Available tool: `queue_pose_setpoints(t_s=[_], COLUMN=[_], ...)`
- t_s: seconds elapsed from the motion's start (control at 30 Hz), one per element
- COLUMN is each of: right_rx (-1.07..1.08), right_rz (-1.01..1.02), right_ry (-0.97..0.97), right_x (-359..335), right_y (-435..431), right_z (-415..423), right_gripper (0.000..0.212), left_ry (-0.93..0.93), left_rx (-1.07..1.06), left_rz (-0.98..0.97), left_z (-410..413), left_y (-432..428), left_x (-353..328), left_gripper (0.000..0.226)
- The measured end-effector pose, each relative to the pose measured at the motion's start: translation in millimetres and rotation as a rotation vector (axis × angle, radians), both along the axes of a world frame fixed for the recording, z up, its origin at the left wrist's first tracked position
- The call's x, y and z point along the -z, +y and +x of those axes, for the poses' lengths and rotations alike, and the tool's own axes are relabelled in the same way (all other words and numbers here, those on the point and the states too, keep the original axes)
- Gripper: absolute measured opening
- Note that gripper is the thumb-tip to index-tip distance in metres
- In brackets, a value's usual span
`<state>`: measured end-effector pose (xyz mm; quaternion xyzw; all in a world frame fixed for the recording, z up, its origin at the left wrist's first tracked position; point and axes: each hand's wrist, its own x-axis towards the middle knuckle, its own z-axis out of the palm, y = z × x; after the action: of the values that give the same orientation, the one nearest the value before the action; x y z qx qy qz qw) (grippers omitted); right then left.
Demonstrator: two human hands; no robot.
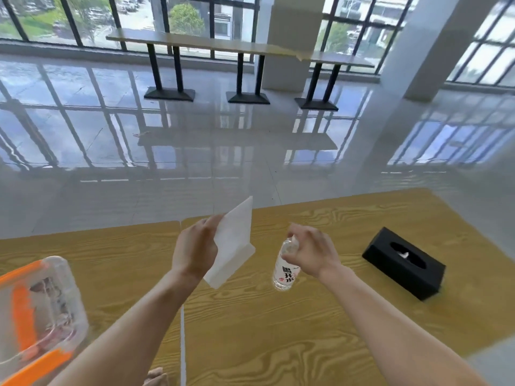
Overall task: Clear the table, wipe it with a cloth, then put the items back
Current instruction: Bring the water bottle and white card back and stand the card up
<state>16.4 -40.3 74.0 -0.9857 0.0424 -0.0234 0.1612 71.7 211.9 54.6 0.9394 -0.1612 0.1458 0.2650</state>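
View: head camera.
Left hand (195,247): grips the white sign stand (234,243), held tilted over the table (278,330).
Right hand (309,250): fingers curled round the top of the upright water bottle (284,270).
Tissue box (404,263): black, on the table's right side.
Container (41,305): clear with orange clips, far left.

Bare table (320,330) lies between container (41,307) and tissue box (404,263).

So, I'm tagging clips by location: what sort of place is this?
Probably a canteen or café hall: long counter tables by tall windows, glossy tiled floor, a black tissue box on the wood-grain table.
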Motion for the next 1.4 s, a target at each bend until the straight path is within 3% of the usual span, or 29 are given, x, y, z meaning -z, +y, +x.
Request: queue_pose_setpoints(t_s=[0.33, 0.57, 0.87, 1.1, 1.4], right_rx=[0.092, 0.057, 0.029, 0.017, -0.021], right_rz=[0.005, 0.014, 0.050, 0.096, 0.124], right_ry=[0.031, 0.030, 0.035, 0.051, -0.087], right_x=[12, 22, 33, 35, 11], right_y=[-152, -227, -240, -243, -230], right_z=[-44, -46, -46, -43, -16], right_gripper=[0.035, 0.035, 0.044, 0.075, 0.047], left_ry=[0.079, 0.081, 0.077, 0.095, 0.171], left_rx=[0.096, 0.036, -0.013, -0.015, -0.019], left_rz=[0.055, 0.105, 0.133, 0.099, 0.005], left_z=[-31, -43, -47, -52, -54], left_y=[-152, -230, -248, -242, -235], left_x=[16, 20, 24, 31, 29], left_gripper=[0.055, 0.057, 0.057, 0.058, 0.043])
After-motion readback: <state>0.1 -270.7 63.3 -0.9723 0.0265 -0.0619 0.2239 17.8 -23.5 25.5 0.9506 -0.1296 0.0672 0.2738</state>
